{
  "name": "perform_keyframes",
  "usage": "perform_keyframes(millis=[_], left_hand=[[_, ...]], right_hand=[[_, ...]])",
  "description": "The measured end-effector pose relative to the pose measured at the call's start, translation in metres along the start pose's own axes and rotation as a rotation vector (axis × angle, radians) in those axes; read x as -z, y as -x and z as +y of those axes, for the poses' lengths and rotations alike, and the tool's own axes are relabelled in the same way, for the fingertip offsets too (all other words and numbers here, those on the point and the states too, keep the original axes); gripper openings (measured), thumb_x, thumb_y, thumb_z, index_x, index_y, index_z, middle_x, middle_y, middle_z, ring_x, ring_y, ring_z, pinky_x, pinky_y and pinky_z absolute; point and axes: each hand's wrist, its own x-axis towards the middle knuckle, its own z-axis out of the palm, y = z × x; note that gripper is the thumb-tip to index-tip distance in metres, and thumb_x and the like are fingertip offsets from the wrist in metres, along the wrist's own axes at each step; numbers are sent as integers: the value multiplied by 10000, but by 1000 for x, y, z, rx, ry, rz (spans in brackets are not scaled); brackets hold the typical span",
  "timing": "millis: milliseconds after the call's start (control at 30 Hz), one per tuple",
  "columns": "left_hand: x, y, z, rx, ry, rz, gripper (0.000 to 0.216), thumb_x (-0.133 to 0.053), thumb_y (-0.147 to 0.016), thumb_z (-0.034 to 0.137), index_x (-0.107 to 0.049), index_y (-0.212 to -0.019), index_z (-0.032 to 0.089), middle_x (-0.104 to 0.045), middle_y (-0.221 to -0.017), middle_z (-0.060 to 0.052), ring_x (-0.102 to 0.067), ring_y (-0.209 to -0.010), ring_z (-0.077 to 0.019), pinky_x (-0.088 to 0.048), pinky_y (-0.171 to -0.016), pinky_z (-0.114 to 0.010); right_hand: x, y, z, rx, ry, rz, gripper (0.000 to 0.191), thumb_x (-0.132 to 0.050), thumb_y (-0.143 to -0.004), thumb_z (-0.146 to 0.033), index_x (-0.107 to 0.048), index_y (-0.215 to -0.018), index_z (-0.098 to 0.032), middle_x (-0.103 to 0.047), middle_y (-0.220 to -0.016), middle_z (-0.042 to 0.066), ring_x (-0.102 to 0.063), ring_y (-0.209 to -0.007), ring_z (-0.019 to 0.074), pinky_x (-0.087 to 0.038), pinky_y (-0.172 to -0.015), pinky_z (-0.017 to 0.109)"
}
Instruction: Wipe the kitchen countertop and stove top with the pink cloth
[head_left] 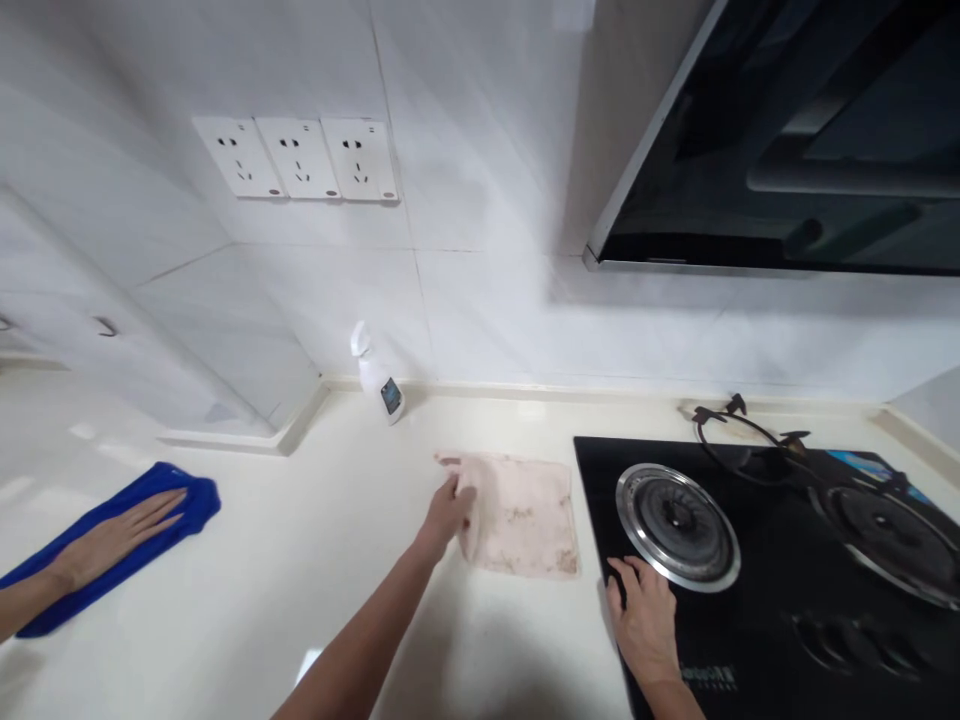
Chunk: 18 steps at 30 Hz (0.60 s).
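Glossy black glass hob (750, 640), rough stained towelling cloth (525, 515), smooth cream countertop (300, 480)

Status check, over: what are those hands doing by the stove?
Left hand gripping stained towel on counter. Right hand resting on black hob. Co-worker's hand flat on blue cloth, off to the left.
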Motion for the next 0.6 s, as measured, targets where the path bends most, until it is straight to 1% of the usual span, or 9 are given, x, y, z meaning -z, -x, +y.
perform_keyframes(millis=[67,167,233,267,333,433,500,533,600], left_hand=[[-29,12,7,-78,-40,-116,490,-572,-903,441,-626,-1315,181,-718,-1001,-55,-641,-740,-167,-522,-592,-254],[-67,40,7,-199,-120,-325,570,-685,-837,404,-646,-1374,218,-736,-1039,-63,-659,-770,-185,-564,-697,-307],[-82,59,2,-275,-181,-419,613,-720,-818,384,-634,-1412,254,-735,-1121,-81,-676,-820,-203,-577,-776,-341],[-86,65,-1,-309,-215,-439,622,-715,-826,377,-619,-1431,273,-722,-1189,-92,-683,-875,-220,-579,-830,-366],[-87,71,-7,-370,-290,-429,580,-658,-872,352,-603,-1446,291,-671,-1324,-113,-665,-1072,-272,-538,-993,-443],[-87,64,-13,-448,-394,-378,466,-554,-933,286,-645,-1390,271,-614,-1426,-132,-518,-1351,-334,-367,-1185,-566],[-91,53,-15,-520,-504,-356,445,-518,-963,282,-639,-1392,262,-529,-1545,-130,-395,-1475,-347,-263,-1242,-604],[-94,47,-16,-568,-577,-353,453,-520,-976,308,-615,-1417,267,-457,-1616,-119,-318,-1529,-349,-212,-1262,-617],[-104,35,-18,-658,-714,-362,505,-553,-985,422,-555,-1475,299,-308,-1714,-83,-170,-1597,-352,-125,-1282,-639]], right_hand=[[0,0,-1,-12,-4,-5,330,-461,-963,-382,-687,-1155,-239,-651,-1188,119,-566,-1142,301,-459,-916,469],[0,0,0,-15,-12,-5,324,-463,-964,-384,-681,-1159,-244,-649,-1181,113,-566,-1137,295,-458,-923,467],[0,0,-1,-16,-13,-3,318,-466,-964,-381,-678,-1162,-249,-648,-1183,108,-566,-1134,291,-456,-923,462],[1,0,-1,-19,-8,-4,313,-469,-964,-377,-677,-1162,-253,-648,-1186,105,-565,-1133,290,-453,-920,458],[2,-1,-3,-25,12,-13,308,-472,-963,-367,-674,-1166,-257,-647,-1195,102,-562,-1133,287,-447,-911,451],[4,-2,-6,-25,59,-25,306,-468,-964,-341,-672,-1171,-245,-646,-1203,105,-559,-1134,284,-439,-910,444],[4,-2,-8,-19,92,-26,303,-466,-966,-320,-671,-1174,-238,-650,-1205,104,-559,-1136,282,-437,-919,442],[3,-1,-8,-14,106,-25,303,-465,-968,-310,-670,-1177,-236,-653,-1206,103,-559,-1137,281,-437,-924,442],[-1,0,-5,8,122,-14,304,-467,-970,-306,-669,-1185,-233,-658,-1207,102,-562,-1142,281,-441,-937,445]])
